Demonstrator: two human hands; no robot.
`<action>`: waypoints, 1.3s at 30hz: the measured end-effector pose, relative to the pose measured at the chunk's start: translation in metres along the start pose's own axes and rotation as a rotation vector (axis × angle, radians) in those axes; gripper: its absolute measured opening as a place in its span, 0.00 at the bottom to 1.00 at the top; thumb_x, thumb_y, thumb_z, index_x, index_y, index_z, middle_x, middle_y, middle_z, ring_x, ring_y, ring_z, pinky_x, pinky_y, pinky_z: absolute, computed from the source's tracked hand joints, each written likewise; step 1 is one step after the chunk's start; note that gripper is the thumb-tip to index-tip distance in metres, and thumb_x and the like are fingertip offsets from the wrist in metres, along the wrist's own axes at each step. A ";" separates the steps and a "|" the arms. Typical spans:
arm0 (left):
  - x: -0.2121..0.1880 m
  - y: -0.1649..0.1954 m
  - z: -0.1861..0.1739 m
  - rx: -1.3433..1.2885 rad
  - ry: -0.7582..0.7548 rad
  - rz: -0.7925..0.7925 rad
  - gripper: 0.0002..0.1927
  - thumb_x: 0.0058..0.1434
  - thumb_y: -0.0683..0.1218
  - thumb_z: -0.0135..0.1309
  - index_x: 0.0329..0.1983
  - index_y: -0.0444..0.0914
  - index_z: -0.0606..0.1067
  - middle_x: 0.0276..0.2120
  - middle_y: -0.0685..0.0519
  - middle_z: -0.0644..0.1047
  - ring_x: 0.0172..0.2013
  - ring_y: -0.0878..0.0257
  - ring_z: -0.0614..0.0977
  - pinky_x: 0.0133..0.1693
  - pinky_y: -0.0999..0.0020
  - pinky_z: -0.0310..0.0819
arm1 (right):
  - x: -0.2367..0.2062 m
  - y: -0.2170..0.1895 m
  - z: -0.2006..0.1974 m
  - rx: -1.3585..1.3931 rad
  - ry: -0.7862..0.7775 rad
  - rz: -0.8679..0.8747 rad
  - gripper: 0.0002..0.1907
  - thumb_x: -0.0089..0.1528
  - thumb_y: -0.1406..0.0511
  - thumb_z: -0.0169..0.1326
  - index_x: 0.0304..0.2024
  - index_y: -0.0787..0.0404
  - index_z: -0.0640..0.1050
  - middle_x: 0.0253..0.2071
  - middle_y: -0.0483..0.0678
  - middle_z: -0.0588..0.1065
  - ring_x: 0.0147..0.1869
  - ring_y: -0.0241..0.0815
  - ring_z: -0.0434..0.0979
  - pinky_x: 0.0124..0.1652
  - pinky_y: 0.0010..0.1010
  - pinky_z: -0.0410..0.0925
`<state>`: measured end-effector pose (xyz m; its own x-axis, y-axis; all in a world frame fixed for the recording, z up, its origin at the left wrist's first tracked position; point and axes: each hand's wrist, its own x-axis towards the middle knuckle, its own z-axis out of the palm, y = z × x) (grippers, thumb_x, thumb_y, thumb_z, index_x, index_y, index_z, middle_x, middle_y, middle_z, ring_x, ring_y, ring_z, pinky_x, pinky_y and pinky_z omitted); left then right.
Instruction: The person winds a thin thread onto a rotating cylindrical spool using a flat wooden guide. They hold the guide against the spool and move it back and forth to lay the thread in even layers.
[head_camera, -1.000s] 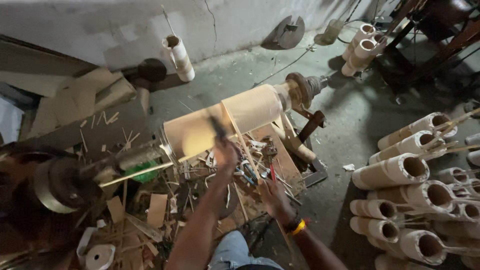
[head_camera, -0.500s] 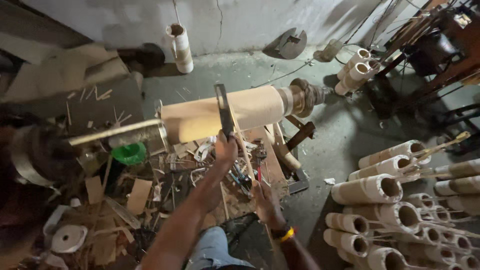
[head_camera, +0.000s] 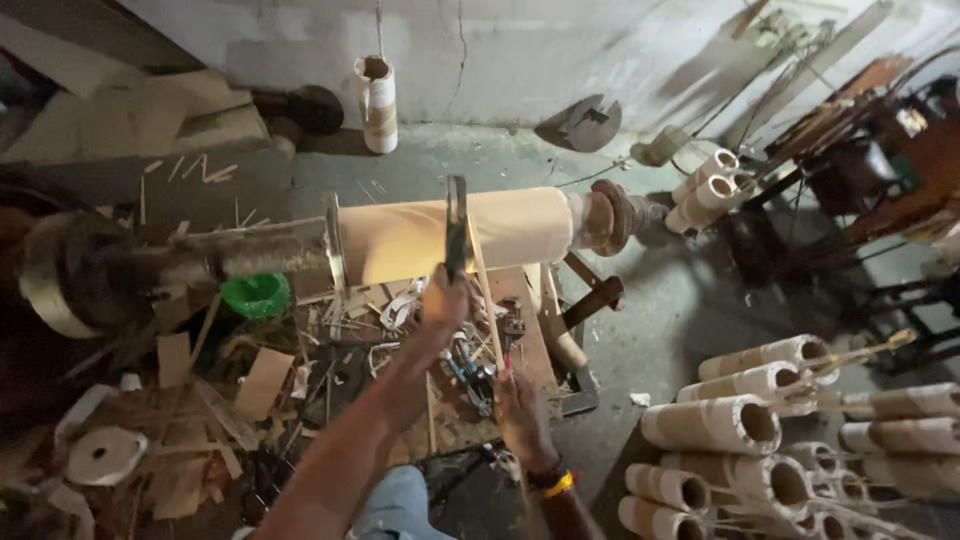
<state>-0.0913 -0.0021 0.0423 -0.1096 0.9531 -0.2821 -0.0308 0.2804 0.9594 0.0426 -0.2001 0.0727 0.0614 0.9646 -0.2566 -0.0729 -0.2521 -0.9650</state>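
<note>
A long pale wooden cylinder (head_camera: 470, 232) lies sideways in a lathe, gripped by a metal chuck (head_camera: 607, 216) at its right end. My left hand (head_camera: 443, 305) is raised in front of it and grips a dark metal caliper-like tool (head_camera: 456, 225) that straddles the cylinder. My right hand (head_camera: 519, 412), with a yellow and red wristband, sits lower and holds the near end of a thin wooden stick (head_camera: 486, 291) that slants up toward the cylinder. A small red-handled tool lies close by my right hand, among the scraps.
Wood offcuts, shavings and small tools (head_camera: 330, 370) litter the bench below the lathe. A green bowl (head_camera: 254, 294) sits at the left. Several hollow turned cylinders (head_camera: 740, 425) are stacked on the floor at the right. One white tube (head_camera: 376, 103) stands by the back wall.
My left hand has lifted the metal tool higher, so it now straddles the cylinder. The camera has shifted left and nearer. My right hand stays low with the stick.
</note>
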 end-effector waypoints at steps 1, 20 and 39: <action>0.004 -0.006 0.001 0.073 0.137 0.103 0.12 0.72 0.49 0.48 0.48 0.35 0.68 0.26 0.43 0.77 0.20 0.56 0.78 0.20 0.61 0.73 | 0.001 0.003 -0.001 -0.065 -0.003 -0.026 0.22 0.72 0.49 0.43 0.29 0.55 0.68 0.21 0.35 0.60 0.22 0.26 0.57 0.21 0.24 0.51; -0.009 0.002 -0.004 0.057 0.046 0.112 0.11 0.71 0.47 0.46 0.46 0.33 0.67 0.24 0.46 0.76 0.22 0.55 0.79 0.22 0.57 0.72 | 0.001 0.020 -0.006 0.116 -0.033 0.088 0.21 0.70 0.48 0.45 0.29 0.53 0.67 0.17 0.36 0.59 0.16 0.28 0.57 0.16 0.24 0.51; -0.025 0.029 -0.009 -0.028 -0.041 -0.088 0.20 0.65 0.40 0.45 0.61 0.38 0.62 0.23 0.47 0.77 0.17 0.58 0.78 0.18 0.59 0.76 | 0.002 0.012 0.000 0.134 -0.056 0.079 0.22 0.71 0.48 0.45 0.29 0.54 0.67 0.18 0.35 0.60 0.18 0.28 0.57 0.18 0.24 0.52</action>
<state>-0.0986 -0.0191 0.0768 -0.0649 0.9290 -0.3644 -0.0662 0.3604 0.9305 0.0419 -0.2014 0.0605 -0.0053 0.9459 -0.3244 -0.2080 -0.3184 -0.9249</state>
